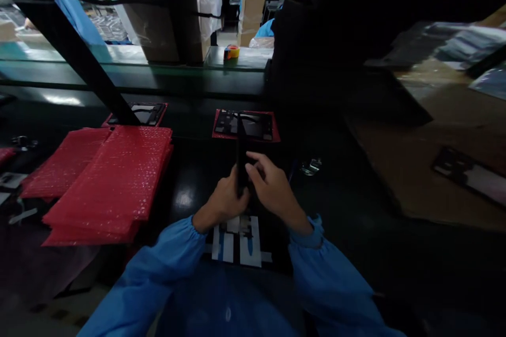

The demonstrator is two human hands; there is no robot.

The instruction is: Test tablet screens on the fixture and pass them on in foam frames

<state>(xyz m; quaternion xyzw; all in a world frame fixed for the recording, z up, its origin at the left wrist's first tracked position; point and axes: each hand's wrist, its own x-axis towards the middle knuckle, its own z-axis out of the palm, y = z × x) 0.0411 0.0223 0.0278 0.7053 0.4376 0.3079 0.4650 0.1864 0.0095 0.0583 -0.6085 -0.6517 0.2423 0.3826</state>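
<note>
My left hand (227, 197) grips the lower end of a thin dark panel (240, 150), held upright and seen nearly edge-on. Beside it is my right hand (272, 187), its index finger stretched towards the panel's face and the other fingers bent; whether the fingertips touch is unclear. Below both hands, white sheets (250, 247) with blue marks lie on the dark table. Behind the panel, a flat black device part (256, 125) rests on a red bubble-wrap pouch (275, 134).
Red bubble-wrap pouches (114, 179) are stacked at left, with another black part (148, 114) behind them. A crumpled clear film piece (311, 167) lies to the right. Cardboard (419, 184) bears a similar part (470, 174). A tape roll (232, 52) stands on the back ledge.
</note>
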